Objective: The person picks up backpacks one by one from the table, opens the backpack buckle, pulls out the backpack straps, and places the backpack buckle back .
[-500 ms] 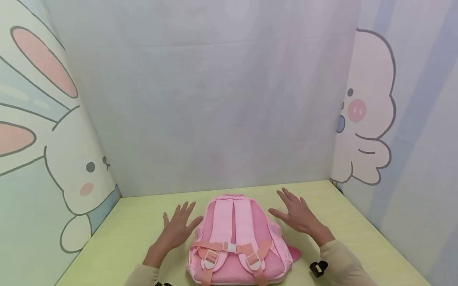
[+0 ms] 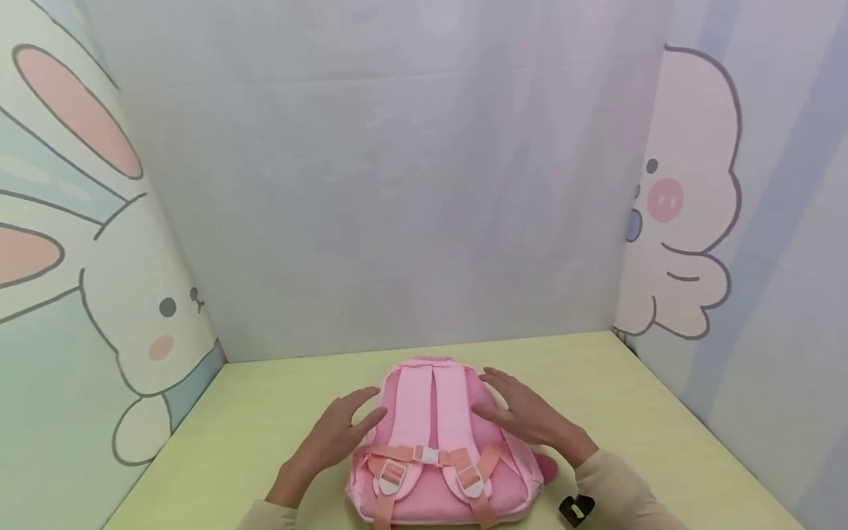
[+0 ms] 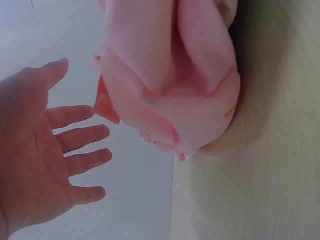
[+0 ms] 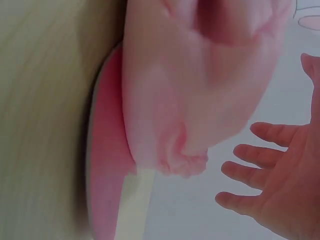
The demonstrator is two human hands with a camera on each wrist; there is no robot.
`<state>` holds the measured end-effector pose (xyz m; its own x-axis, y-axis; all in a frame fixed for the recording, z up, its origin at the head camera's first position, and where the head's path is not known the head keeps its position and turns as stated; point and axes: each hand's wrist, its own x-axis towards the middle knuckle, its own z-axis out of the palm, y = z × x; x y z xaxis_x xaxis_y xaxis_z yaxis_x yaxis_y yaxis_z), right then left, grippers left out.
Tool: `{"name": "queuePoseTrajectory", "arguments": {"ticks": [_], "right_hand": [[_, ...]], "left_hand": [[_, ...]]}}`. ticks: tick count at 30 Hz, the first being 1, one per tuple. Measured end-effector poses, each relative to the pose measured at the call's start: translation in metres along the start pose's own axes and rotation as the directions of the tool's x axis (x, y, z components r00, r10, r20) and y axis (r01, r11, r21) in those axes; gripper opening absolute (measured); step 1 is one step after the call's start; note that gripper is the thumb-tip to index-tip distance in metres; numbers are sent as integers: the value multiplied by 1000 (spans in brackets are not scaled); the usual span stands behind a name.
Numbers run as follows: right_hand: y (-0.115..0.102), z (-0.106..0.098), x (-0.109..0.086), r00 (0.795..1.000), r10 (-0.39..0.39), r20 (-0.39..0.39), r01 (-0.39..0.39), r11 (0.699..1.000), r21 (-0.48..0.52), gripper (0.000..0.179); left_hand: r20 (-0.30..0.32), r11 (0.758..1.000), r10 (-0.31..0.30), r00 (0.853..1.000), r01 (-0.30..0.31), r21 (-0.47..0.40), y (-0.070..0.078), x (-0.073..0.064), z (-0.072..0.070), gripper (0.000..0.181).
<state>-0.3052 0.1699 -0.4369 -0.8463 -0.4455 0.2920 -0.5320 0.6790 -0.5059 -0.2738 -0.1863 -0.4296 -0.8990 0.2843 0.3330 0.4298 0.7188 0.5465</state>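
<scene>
A pink backpack (image 2: 414,405) lies on the table with its straps up. Two wide shoulder straps (image 2: 453,405) run down it, and an orange strap with a white buckle (image 2: 429,456) crosses them. By its left edge is my left hand (image 2: 338,434), fingers extended and thumb apart. My right hand (image 2: 530,419) hovers at the right edge, fingers spread. Neither hand holds anything; whether the right fingertips touch the cloth, I cannot tell. In the left wrist view a gathered side pocket (image 3: 175,120) shows. A darker pink flap (image 4: 107,150) sticks out beneath the bag's right side.
The pale yellow-green table (image 2: 278,397) meets a grey back wall (image 2: 397,206). Side walls carry a cartoon rabbit (image 2: 139,331) on the left and a white cartoon figure (image 2: 689,147) on the right. A black device (image 2: 576,508) sits at my right wrist.
Both hands have come inward toward the backpack's sides, the right one now overlapping its upper right edge in the head view. The backpack has stayed in place.
</scene>
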Motion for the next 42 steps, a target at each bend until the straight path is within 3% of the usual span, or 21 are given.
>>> {"name": "queuePoseTrajectory", "arguments": {"ticks": [7, 11, 15, 23, 28, 34, 42], "right_hand": [[-16, 8, -1, 997, -69, 18, 68, 996, 58, 71], [-23, 10, -2, 994, -111, 11, 108, 987, 123, 68], [-32, 12, -3, 991, -131, 18, 126, 978, 164, 64], [-42, 16, -4, 981, -194, 27, 187, 970, 154, 55], [-46, 22, -5, 961, -276, 17, 271, 951, 148, 42], [-53, 27, -7, 949, -312, 50, 306, 947, 100, 37], [-59, 39, -7, 921, -389, 16, 389, 921, 15, 28]], "left_hand": [[85, 992, 94, 992, -86, -90, 9, -3, 1, 57], [159, 981, 166, 973, -147, -124, 16, -4, 5, 59], [191, 968, 241, 952, -221, -121, 18, -5, 11, 53], [187, 952, 305, 934, -291, -96, 23, -7, 23, 36], [202, 945, 323, 925, -302, -126, 27, -7, 27, 29], [201, 936, 351, 915, -332, -121, 31, -7, 29, 15], [201, 931, 366, 909, -356, -86, 34, -8, 31, 14]]}}
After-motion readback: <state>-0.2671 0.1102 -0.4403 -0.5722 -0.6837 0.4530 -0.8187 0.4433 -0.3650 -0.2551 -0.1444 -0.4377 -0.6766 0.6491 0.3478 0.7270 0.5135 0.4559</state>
